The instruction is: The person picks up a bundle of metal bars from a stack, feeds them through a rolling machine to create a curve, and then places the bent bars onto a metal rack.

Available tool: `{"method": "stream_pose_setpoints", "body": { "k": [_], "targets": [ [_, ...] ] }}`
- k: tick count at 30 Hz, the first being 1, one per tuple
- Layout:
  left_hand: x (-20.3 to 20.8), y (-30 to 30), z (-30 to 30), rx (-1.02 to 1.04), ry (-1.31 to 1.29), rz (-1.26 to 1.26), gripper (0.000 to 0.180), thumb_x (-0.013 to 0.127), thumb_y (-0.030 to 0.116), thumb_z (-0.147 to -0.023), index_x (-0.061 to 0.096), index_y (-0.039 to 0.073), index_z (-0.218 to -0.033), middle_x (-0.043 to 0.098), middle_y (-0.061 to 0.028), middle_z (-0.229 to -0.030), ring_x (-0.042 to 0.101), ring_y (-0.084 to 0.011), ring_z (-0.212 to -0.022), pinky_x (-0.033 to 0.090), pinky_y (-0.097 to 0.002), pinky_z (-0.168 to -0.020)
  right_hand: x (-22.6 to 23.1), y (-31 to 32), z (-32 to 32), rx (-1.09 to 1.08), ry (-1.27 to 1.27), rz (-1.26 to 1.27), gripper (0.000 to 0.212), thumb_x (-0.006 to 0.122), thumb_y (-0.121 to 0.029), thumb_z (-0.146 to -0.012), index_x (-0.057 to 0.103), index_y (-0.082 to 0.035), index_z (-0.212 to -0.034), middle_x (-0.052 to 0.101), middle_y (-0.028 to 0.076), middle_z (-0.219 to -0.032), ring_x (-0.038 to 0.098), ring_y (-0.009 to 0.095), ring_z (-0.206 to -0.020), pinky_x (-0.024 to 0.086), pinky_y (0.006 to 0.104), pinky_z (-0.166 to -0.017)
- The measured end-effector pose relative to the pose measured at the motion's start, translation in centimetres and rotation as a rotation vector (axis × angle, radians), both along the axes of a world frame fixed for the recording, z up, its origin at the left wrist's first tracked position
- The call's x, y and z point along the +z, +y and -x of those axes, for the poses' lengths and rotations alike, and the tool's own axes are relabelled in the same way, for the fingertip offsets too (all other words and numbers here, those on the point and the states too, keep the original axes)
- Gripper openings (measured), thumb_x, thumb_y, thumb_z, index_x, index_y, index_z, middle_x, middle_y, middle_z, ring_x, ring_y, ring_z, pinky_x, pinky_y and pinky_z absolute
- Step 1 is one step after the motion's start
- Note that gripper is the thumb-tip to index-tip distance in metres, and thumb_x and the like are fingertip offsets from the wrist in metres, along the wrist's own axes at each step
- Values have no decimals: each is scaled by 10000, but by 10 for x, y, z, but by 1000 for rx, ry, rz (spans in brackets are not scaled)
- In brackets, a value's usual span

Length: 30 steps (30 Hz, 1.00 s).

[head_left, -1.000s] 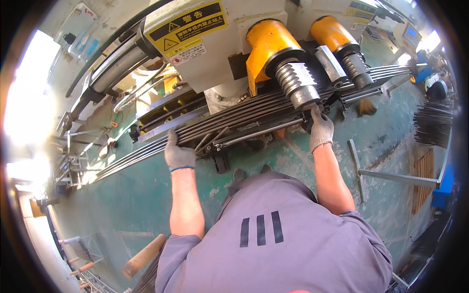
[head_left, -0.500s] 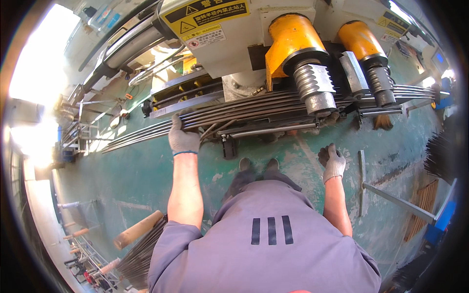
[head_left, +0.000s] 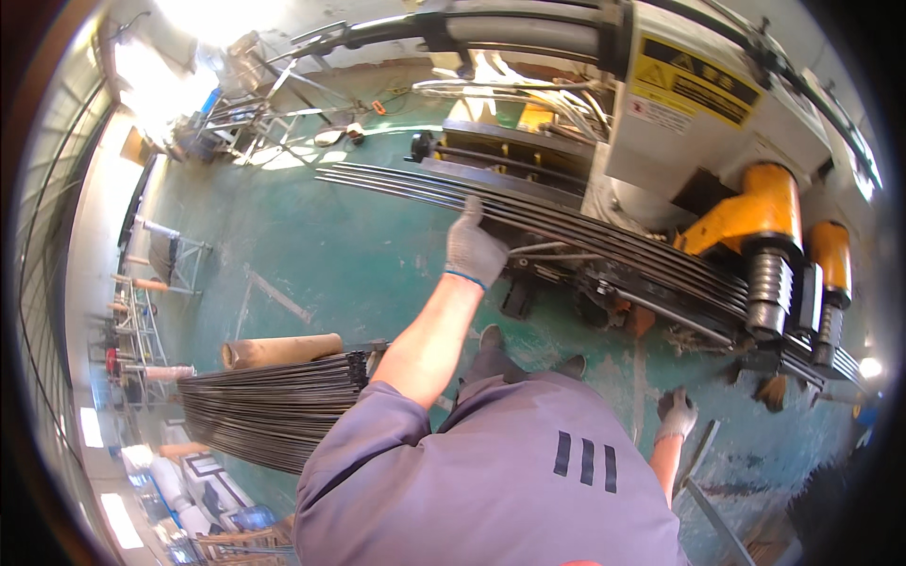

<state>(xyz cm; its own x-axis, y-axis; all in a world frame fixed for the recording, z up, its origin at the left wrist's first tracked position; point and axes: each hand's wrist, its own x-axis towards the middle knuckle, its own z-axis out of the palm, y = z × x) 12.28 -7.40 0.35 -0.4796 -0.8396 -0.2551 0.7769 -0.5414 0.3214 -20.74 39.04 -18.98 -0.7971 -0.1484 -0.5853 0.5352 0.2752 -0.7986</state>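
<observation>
Several long thin metal rods (head_left: pixel 566 223) lie side by side across the machine. My left hand (head_left: pixel 475 247), in a pale knit glove with a blue cuff edge, grips the rods near their left part. Its thumb points up over them, and its other fingers are mostly hidden under the rods. My right hand (head_left: pixel 676 417), gloved too, hangs away from the machine at the right, with its fingers loosely bent and apart. Nothing shows in it. To the right, the rods pass beside ribbed metal rollers (head_left: pixel 769 292) under orange housings (head_left: pixel 772 203).
Behind my left elbow lies a large bundle of dark rods (head_left: pixel 274 406), with a brown roll (head_left: pixel 283 351) beside it. A metal stand (head_left: pixel 700 491) is near my right hand. White machine body (head_left: pixel 679 141) rises at the upper right. Green floor (head_left: pixel 245 245) spreads to the left.
My view has swung left, so the machine now sits farther right and the rod bundle shows more fully. My left hand stays on the rods; my right hand appears lower, apart from them.
</observation>
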Motion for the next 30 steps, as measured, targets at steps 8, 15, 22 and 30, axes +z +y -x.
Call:
{"method": "stream_pose_setpoints", "body": {
  "k": [8,15,22,30],
  "targets": [
    [-8,-189,-265,387,-288,65,615,445,573,-1115,608,36,-1367,633,-183,-1389,591,-416,-1295,456,-618,-1157,-69,84,-84,-161,-193,-334,354,640,-373,-1073,678,-22,-1057,721,146,-863,689,281,-710,512,434,-576],
    [-16,-268,-350,426,-592,3,520,468,503,-1134,534,91,-1445,601,-150,-1418,620,-388,-1261,498,-615,-1095,-50,85,-174,12,-323,-533,384,561,-398,-1102,699,-44,-1144,751,64,-996,712,228,-828,540,411,-643],
    [-13,-218,-297,163,-569,212,453,459,443,-1146,545,82,-1406,636,-149,-1375,640,-360,-1249,526,-610,-1074,-58,85,-163,223,-260,-744,443,481,-423,-1131,721,-65,-1231,780,-17,-1129,735,175,-945,568,389,-710],
    [13,-220,-307,137,-543,142,574,334,494,-1168,543,20,-1415,647,-188,-1382,638,-385,-1263,510,-588,-1113,-32,-3,-185,-123,-25,-189,215,662,-158,-1020,667,23,-903,633,83,-697,544,204,-495,373,358,-429]
  ]
}}
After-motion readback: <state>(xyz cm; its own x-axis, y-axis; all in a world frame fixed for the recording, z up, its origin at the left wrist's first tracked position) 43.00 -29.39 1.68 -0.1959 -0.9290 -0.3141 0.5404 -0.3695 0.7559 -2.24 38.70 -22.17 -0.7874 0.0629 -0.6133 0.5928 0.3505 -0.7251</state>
